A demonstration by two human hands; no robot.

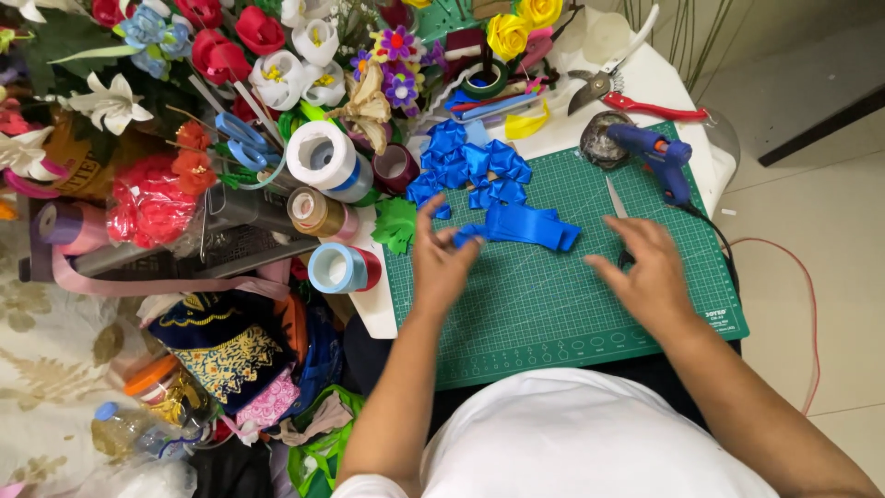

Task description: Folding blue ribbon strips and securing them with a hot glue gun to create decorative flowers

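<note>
Plainly, left hand (pixel 442 263) touches glossy, folded blue ribbon (pixel 525 226).

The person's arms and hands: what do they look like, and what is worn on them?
Both forearms are bare down to the left hand and the right hand. No gloves, watch or bracelet show, and I can make out no rings. A white short-sleeved shirt covers the body; its sleeve edge shows at the left arm.
</note>
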